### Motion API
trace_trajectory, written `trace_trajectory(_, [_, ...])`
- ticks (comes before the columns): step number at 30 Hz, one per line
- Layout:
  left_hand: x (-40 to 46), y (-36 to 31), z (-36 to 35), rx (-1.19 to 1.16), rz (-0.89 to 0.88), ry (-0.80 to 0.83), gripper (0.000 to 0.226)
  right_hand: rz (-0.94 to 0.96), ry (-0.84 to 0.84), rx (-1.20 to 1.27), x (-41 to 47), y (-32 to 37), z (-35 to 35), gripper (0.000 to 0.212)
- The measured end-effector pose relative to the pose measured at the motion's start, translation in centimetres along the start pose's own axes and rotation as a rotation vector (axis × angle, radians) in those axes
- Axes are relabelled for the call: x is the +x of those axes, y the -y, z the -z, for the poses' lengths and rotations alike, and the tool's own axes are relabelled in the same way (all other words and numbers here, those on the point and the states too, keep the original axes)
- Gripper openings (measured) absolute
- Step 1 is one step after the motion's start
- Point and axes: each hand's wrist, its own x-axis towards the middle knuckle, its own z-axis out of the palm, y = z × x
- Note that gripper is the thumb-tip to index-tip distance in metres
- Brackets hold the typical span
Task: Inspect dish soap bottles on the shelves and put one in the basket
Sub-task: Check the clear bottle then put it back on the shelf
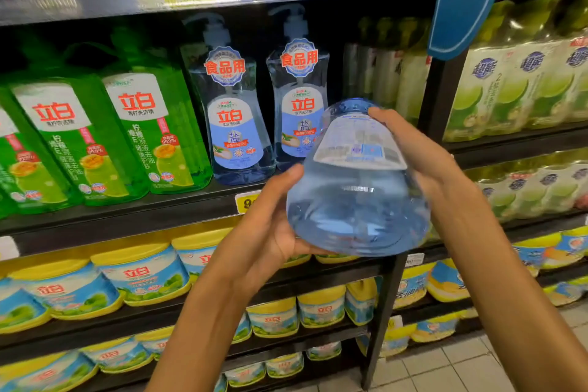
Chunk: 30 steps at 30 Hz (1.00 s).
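Blue soap bottle cradled between both palms, base toward camera, long axis pointing away; left hand and right hand fingers wrapped round it.

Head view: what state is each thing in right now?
Held blue bottle: tilted, base toward camera, back label up.
Left hand: supports the base.
Right hand: grips its upper side.
Two blue pump bottles: upright on shelf.
Green bottles: upright on shelf.

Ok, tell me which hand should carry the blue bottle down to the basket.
Probably left: the left hand cups the blue bottle under its heavy base, while the right hand only steadies its upper side. No basket is in view.
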Motion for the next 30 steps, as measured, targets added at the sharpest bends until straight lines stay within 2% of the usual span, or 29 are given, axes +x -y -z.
trace_trajectory(3, [-0.4,-0.7,-0.5,-0.052,-0.018,0.058,0.049,-0.003,0.115,0.033,-0.7,-0.2,0.5,0.059])
trace_trajectory(5, [-0.5,-0.8,-0.8,-0.063,0.002,0.072,0.051,-0.020,0.129,0.034,-1.1,-0.1,0.5,0.052])
trace_trajectory(8, [-0.3,-0.4,-1.0,-0.077,0.047,0.054,0.050,-0.019,0.047,0.008,-1.5,0.3,0.0,0.032])
trace_trajectory(11, [-0.1,0.7,-1.1,-0.038,0.033,0.000,0.036,0.091,-0.052,0.003,-1.3,0.4,-0.6,0.027])
trace_trajectory(14, [0.2,2.0,-0.6,0.120,-0.007,-0.123,0.032,0.245,-0.074,-0.039,-1.1,0.3,-1.1,0.042])
trace_trajectory(17, [0.4,2.6,-0.2,0.208,-0.110,-0.200,0.045,0.366,-0.012,-0.194,-1.3,0.6,-1.0,0.048])
trace_trajectory(21, [0.8,3.1,-0.5,0.377,-0.348,-0.283,0.056,0.395,-0.036,-0.462,-1.3,1.1,-1.5,0.087])
trace_trajectory(22, [1.0,3.4,-0.7,0.431,-0.399,-0.313,0.059,0.406,-0.061,-0.474,-1.2,0.8,-1.9,0.086])
trace_trajectory(24, [1.3,4.0,-0.5,0.501,-0.461,-0.331,0.056,0.455,-0.127,-0.402,-0.8,0.1,-2.6,0.070])
trace_trajectory(26, [1.4,4.1,0.2,0.500,-0.499,-0.320,0.043,0.505,-0.157,-0.314,-0.6,-0.2,-2.5,0.054])
trace_trajectory(27, [1.5,4.0,0.9,0.437,-0.479,-0.290,0.039,0.514,-0.133,-0.264,-0.4,-0.2,-2.2,0.051])
trace_trajectory(30, [1.9,3.9,2.0,0.271,-0.364,-0.271,0.052,0.469,0.018,-0.106,-0.1,-0.1,-1.2,0.053])
